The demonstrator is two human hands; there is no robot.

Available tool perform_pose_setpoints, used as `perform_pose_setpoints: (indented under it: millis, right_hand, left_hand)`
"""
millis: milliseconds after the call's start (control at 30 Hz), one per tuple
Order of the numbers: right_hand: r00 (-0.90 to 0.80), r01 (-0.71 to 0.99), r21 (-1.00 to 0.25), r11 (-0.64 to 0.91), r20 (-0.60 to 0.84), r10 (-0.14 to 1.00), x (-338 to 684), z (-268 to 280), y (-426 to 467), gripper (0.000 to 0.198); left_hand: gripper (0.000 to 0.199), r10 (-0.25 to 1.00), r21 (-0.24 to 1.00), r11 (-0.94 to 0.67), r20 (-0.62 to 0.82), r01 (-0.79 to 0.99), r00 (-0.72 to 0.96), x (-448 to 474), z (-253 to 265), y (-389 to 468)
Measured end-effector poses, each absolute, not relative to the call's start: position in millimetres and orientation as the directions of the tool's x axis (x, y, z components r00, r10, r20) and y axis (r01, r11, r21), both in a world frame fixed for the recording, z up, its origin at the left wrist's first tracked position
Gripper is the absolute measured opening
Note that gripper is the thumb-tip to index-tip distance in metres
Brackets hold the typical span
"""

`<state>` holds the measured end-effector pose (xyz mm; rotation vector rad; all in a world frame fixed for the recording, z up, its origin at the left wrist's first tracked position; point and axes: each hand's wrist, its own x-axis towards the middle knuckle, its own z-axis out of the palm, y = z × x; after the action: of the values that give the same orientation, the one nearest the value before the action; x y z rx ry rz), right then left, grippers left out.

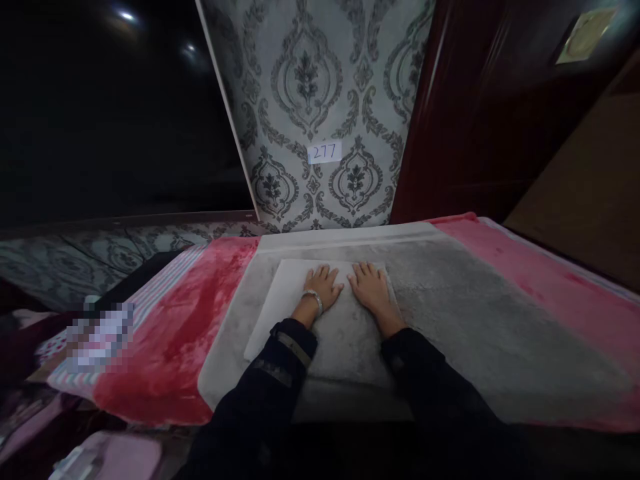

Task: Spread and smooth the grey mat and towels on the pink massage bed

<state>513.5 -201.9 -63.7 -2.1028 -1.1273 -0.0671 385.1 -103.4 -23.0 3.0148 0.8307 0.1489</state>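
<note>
A folded grey plush cloth (345, 347) with a pale border along its left side lies on a larger grey plush mat (450, 313). My left hand (323, 288), with a bracelet at the wrist, rests flat on the upper part of the folded cloth, fingers spread. Beside it, my right hand (370, 285) presses flat near the cloth's upper right corner, its fingers also apart. Neither hand grips anything. Dark sleeves cover both forearms and hide part of the cloth's lower edge.
Under the mat is a red and pink blanket (175, 333) with a striped edge. A dark television screen (115, 113) stands at the left. Behind is patterned wallpaper with a paper label (325, 153) reading 277. A dark red panel (465, 120) rises at the right.
</note>
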Motion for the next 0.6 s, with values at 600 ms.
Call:
perform_pose_setpoints:
  millis: [600]
  right_hand:
    - [0.579, 0.815, -0.187, -0.549, 0.316, 0.752, 509.6, -56.9, -205.0, 0.05]
  left_hand:
    - [0.052, 0.923, 0.257, -0.382, 0.148, 0.888, 0.355, 328.3, -7.0, -24.3]
